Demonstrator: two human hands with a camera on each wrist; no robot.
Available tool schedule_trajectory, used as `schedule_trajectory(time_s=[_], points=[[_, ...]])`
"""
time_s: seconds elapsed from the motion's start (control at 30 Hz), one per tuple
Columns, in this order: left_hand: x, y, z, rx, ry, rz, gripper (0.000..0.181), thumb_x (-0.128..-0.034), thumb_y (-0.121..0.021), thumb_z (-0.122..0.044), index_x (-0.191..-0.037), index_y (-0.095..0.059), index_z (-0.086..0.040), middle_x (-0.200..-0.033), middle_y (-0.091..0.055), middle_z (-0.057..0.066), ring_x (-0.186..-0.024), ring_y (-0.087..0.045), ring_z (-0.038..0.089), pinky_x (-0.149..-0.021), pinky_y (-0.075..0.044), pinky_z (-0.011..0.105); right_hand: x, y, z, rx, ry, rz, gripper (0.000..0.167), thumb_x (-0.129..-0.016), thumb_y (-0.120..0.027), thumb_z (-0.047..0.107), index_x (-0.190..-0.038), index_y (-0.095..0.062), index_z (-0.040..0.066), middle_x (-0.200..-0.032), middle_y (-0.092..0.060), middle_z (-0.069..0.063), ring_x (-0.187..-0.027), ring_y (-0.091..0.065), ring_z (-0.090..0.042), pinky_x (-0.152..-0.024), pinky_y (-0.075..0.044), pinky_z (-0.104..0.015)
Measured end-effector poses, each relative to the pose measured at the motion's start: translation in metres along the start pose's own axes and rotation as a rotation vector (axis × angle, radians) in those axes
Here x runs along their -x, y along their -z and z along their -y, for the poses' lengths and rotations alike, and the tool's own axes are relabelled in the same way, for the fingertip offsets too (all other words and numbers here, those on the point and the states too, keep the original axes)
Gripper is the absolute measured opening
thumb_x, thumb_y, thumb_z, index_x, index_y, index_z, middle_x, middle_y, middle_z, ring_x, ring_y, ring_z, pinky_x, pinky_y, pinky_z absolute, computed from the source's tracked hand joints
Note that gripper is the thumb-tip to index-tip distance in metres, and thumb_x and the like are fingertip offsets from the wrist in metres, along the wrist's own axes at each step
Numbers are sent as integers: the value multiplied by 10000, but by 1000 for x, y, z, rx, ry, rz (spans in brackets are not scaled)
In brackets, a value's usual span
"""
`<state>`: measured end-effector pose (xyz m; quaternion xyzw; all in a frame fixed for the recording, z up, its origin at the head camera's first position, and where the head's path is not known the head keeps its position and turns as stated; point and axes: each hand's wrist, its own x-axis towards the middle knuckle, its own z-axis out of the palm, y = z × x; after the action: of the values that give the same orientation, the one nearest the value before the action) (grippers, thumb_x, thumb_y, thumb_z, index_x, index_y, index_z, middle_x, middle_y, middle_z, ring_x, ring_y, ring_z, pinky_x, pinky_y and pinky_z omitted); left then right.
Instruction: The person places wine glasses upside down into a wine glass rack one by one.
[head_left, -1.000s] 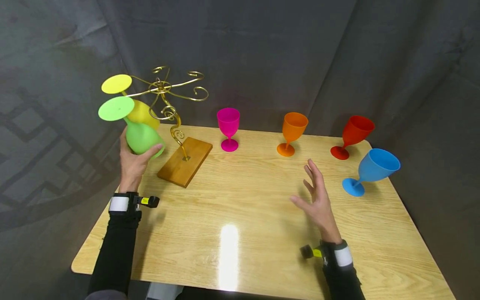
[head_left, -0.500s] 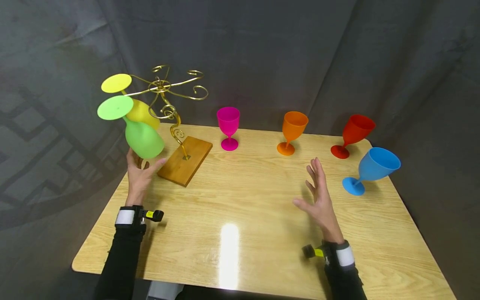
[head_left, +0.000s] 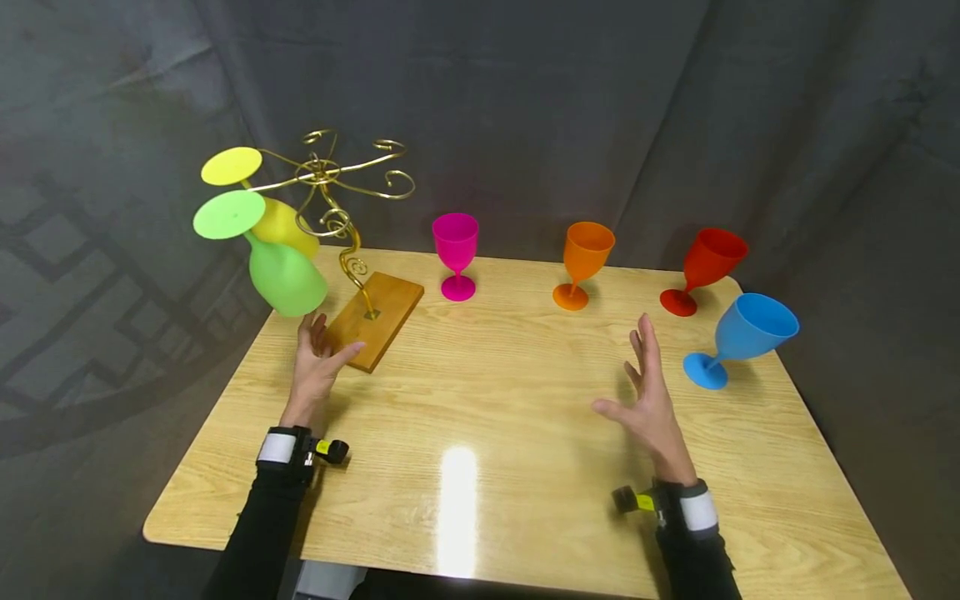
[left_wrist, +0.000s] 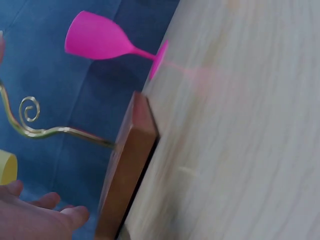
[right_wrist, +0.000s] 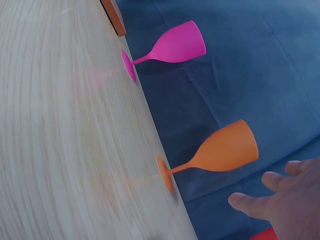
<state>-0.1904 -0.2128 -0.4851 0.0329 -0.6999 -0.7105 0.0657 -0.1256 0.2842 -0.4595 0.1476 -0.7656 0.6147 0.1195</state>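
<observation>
A gold wire stand (head_left: 321, 173) rises from a wooden base (head_left: 386, 312) at the left of the table. From its left side a green goblet (head_left: 287, 279) and a yellow goblet (head_left: 283, 227) hang upside down. Just below the green goblet, beside the base, is my left hand (head_left: 315, 371), fingers spread and holding nothing. My right hand (head_left: 651, 417) is raised over the table's right part with nothing in it, nearest to the blue goblet (head_left: 750, 329) and the orange goblet (head_left: 588, 250). In the right wrist view the orange goblet (right_wrist: 227, 148) stands beyond the fingers.
A magenta goblet (head_left: 456, 242) stands upright at the back of the wooden table (head_left: 525, 400), right of the stand. The red goblet (head_left: 712, 258) is upright near the back right corner. Dark cloth (head_left: 525, 108) hangs behind the table.
My left hand has let go of the green goblet and moved down and right, toward the base. The green goblet hangs from the stand. My right hand has shifted slightly to the right.
</observation>
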Motion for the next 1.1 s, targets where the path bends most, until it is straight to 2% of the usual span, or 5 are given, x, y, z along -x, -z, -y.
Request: schedule_trajectory(time_s=[0.27,0.53,0.73,0.87,1.1], points=[[5,-16,1,-50,16,148,1026,-942,-714,-52,-1662,3,-189,-1723,-23,165,-1608,-42,320,-1332,-45,451,-1,12,4,64,12,-52,1309,-698,-961,319,-1662,-76,291,-1742,-32,80,-1599,-57,-365,-1195,-123,-786],[6,-34,2,-107,-53,251,1026,-926,-733,-31,-1662,-32,-174,-1726,-40,155,-1613,-28,311,-1323,-55,520,-1,24,15,106,-9,-125,1302,-675,-964,405,-1655,-110,326,-1732,-59,129,-1605,-83,-286,-1232,-123,-737],[10,-47,-3,-72,-108,297,1049,-901,-758,-19,-1661,-71,-238,-1723,-68,141,-1608,-49,330,-1320,-62,540,0,35,26,156,0,-180,1288,-690,-963,314,-1658,-113,298,-1730,-71,120,-1604,-104,-276,-1274,-123,-664],[14,-53,-5,-62,-118,323,1079,-881,-785,-34,-1662,-74,-258,-1727,-82,87,-1611,-63,299,-1320,-71,538,-1,47,31,194,41,-233,1285,-675,-954,182,-1660,-131,253,-1730,-102,96,-1599,-114,-270,-1291,-105,-636],[20,-63,-12,-43,-127,359,1133,-847,-842,-102,-1657,-79,-312,-1732,-103,38,-1612,-78,266,-1320,-76,538,-1,67,35,256,88,-302,1303,-651,-966,144,-1658,-142,207,-1732,-130,35,-1596,-125,-257,-1329,-113,-487]])
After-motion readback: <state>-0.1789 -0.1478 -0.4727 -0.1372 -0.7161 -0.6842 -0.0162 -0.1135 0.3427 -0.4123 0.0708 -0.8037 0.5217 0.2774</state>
